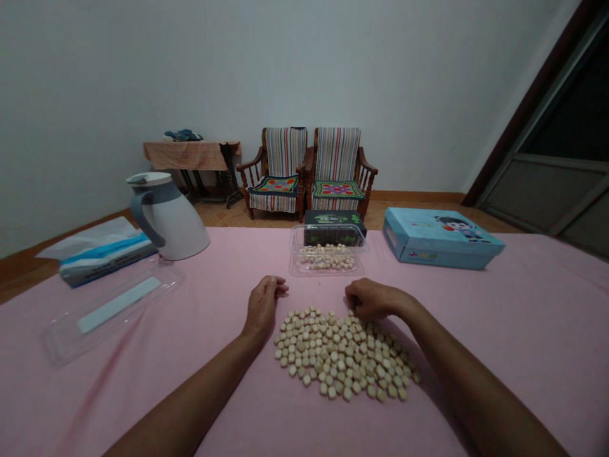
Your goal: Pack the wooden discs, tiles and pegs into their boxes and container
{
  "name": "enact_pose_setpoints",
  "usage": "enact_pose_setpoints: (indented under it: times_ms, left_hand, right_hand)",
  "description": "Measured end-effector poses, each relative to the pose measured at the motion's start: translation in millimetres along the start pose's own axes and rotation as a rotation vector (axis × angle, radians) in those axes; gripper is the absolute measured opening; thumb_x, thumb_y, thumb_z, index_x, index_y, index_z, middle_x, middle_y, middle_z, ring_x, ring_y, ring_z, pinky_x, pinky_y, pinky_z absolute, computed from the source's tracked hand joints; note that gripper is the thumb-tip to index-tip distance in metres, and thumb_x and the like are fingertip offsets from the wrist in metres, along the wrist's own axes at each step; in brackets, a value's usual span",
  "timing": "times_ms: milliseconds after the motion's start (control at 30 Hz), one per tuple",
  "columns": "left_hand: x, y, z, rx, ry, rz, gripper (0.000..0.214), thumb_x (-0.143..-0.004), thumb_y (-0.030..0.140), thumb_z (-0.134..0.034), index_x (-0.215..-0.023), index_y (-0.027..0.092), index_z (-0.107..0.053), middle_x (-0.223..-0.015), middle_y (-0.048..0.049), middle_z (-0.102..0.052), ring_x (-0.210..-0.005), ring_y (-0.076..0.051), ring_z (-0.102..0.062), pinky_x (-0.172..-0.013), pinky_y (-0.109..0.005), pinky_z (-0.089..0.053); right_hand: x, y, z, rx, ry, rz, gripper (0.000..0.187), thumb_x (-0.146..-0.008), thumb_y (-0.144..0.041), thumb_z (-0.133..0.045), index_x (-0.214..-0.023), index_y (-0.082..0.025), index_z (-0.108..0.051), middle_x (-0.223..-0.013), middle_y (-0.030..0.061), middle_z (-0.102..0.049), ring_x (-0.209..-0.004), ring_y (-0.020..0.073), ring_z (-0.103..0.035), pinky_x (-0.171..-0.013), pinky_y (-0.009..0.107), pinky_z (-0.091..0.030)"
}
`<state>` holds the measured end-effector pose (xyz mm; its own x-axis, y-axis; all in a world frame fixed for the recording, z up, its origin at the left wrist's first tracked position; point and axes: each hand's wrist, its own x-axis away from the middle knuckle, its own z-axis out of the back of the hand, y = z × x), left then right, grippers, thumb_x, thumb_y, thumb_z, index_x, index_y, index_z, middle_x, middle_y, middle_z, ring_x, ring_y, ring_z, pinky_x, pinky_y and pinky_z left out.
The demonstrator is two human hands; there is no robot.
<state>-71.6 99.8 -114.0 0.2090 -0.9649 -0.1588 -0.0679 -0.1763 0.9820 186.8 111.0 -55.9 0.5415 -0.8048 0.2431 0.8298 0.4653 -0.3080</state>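
Observation:
A broad pile of small pale pieces (333, 355), squarish with rounded corners, lies on the pink cloth between my forearms. My left hand (261, 306) rests on its edge just past the pile's upper left, fingers loosely stretched inward and holding nothing visible. At the pile's upper right edge, my right hand (373, 298) is closed with its fingers pointing down; its fingertips are hidden, so what they grip cannot be seen. Beyond both hands stands a clear plastic box (297, 265), its lid raised at the back, with more of the pale pieces (328, 257) inside.
Behind the clear box is a black box (335, 219). A light blue box (440, 238) sits at right. To the left are a white and grey jug (178, 222), a tissue pack (109, 257) and a clear plastic tray (61, 346). Two chairs (285, 152) stand by the wall.

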Motion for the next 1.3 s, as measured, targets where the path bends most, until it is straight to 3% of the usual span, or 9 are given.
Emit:
enact_pose_setpoints:
  times_ms: [67,267,333,533,700,933,1167,1233,1300]
  left_hand:
    - [-0.3,-1.8,0.3,0.004,0.002,-0.005,0.036,-0.080,0.048,-0.052,-0.082,0.013,-0.062,-0.072,-0.0054,-0.066,-0.067,-0.015,-0.061,-0.067,-0.027,-0.048]
    - [0.7,0.2,-0.9,0.007,0.005,0.000,0.036,-0.080,0.047,-0.053,-0.081,0.013,-0.062,-0.072,-0.0054,-0.066,-0.066,-0.015,-0.061,-0.067,-0.028,-0.048]
    - [1.2,2.4,-1.5,0.000,0.007,0.005,0.035,-0.080,0.047,-0.052,-0.081,0.013,-0.062,-0.071,-0.0055,-0.066,-0.066,-0.015,-0.061,-0.067,-0.028,-0.048]
    - [1.0,3.4,-1.2,-0.021,0.006,-0.002,0.036,-0.081,0.047,-0.051,-0.082,0.013,-0.062,-0.072,-0.0055,-0.066,-0.067,-0.015,-0.061,-0.067,-0.027,-0.048]
    - [1.2,3.1,-0.8,-0.027,0.001,0.002,0.036,-0.081,0.047,-0.051,-0.082,0.013,-0.062,-0.072,-0.0059,-0.066,-0.067,-0.015,-0.060,-0.068,-0.028,-0.048]
    - [1.1,2.7,-0.8,-0.023,0.006,-0.003,0.036,-0.080,0.048,-0.052,-0.081,0.013,-0.062,-0.072,-0.0060,-0.066,-0.067,-0.015,-0.060,-0.068,-0.028,-0.048]
    - [-0.5,-3.8,1.1,-0.017,-0.006,-0.026,0.036,-0.081,0.048,-0.052,-0.084,0.013,-0.063,-0.073,-0.0064,-0.066,-0.068,-0.016,-0.061,-0.068,-0.029,-0.048]
    - [-0.9,-5.3,1.6,-0.007,-0.013,-0.026,0.036,-0.081,0.047,-0.052,-0.084,0.013,-0.063,-0.074,-0.0064,-0.066,-0.068,-0.016,-0.061,-0.069,-0.029,-0.048]
    - [-1.0,-5.2,1.5,-0.003,-0.011,-0.022,0.035,-0.081,0.047,-0.052,-0.083,0.013,-0.062,-0.073,-0.0061,-0.066,-0.068,-0.015,-0.060,-0.069,-0.028,-0.048]
  right_hand:
    - [1.5,0.3,8.5,-0.038,0.125,-0.005,0.011,-0.061,-0.010,-0.054,-0.067,-0.016,-0.061,-0.068,0.0030,-0.062,-0.063,0.0132,-0.052,-0.053,0.021,-0.034]
    - [1.6,1.8,32.5,-0.310,0.910,-0.064,0.020,-0.074,-0.015,-0.049,-0.092,-0.015,-0.058,-0.091,0.0065,-0.063,-0.072,0.0128,-0.057,-0.062,0.023,-0.042]
    - [2.5,0.7,32.9,-0.325,0.874,-0.042,0.018,-0.074,-0.014,-0.049,-0.088,-0.015,-0.060,-0.088,0.0057,-0.063,-0.071,0.0128,-0.057,-0.063,0.023,-0.043]
    - [4.6,-4.2,10.5,-0.140,0.122,0.078,0.015,-0.066,-0.010,-0.054,-0.075,-0.015,-0.064,-0.075,0.0040,-0.067,-0.065,0.0129,-0.057,-0.058,0.021,-0.039]
    - [-3.5,-7.2,-5.9,-0.045,-0.022,0.096,0.019,-0.063,-0.011,-0.055,-0.076,-0.017,-0.066,-0.074,0.0035,-0.067,-0.066,0.0139,-0.058,-0.055,0.021,-0.037]
    - [-2.1,-14.0,-0.9,0.004,0.079,0.073,0.012,-0.062,-0.010,-0.056,-0.070,-0.015,-0.064,-0.071,0.0051,-0.064,-0.065,0.0142,-0.053,-0.055,0.022,-0.035]
    - [-0.5,-10.9,26.9,-0.336,0.878,0.059,0.026,-0.074,-0.011,-0.049,-0.098,-0.015,-0.057,-0.096,0.0078,-0.061,-0.076,0.0128,-0.058,-0.065,0.023,-0.044]
    - [1.3,-10.9,30.8,-0.353,0.895,0.055,0.022,-0.076,-0.013,-0.048,-0.096,-0.015,-0.058,-0.093,0.0067,-0.062,-0.075,0.0125,-0.059,-0.066,0.023,-0.044]
    - [3.6,-9.5,30.1,-0.283,0.751,0.022,0.016,-0.075,-0.011,-0.048,-0.085,-0.016,-0.060,-0.081,0.0041,-0.064,-0.068,0.0123,-0.058,-0.064,0.023,-0.043]
